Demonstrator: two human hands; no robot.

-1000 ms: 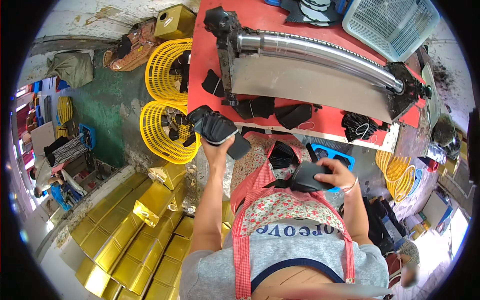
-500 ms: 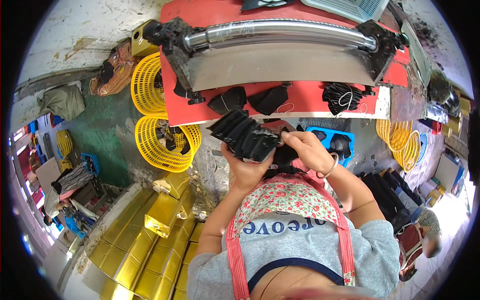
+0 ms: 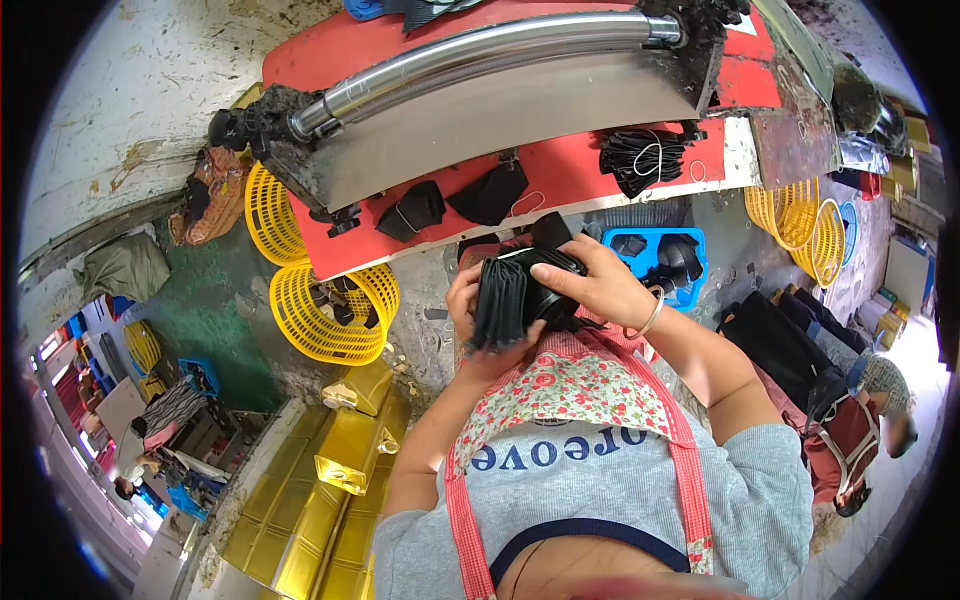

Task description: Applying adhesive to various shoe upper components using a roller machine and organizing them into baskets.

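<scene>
A thick stack of thin black pieces [image 3: 500, 305], likely cut material, is held upright in front of my apron, with a pale band across its top. My left hand [image 3: 492, 352] wraps around the stack's left side and underside, fingers closed on it. My right hand [image 3: 603, 287] grips the stack's right end, its thumb pressed on a smooth black part. Beyond my hands, two black bundles [image 3: 490, 194] and a larger banded bundle [image 3: 642, 160] lie along the near edge of the red tabletop [image 3: 560, 172].
A machine with a shiny metal roller [image 3: 480, 68] spans the tabletop. Yellow baskets [image 3: 290, 325] stand on the floor at left, others [image 3: 822, 245] at right. A blue crate [image 3: 702, 255] holds black pieces. Gold boxes [image 3: 345, 455] are stacked at lower left. A person [image 3: 850, 440] is at right.
My hands have turned the stack from lying fanned out to upright, and my left hand now wraps its side. The view has shifted, so the machine sits farther left and tilted.
</scene>
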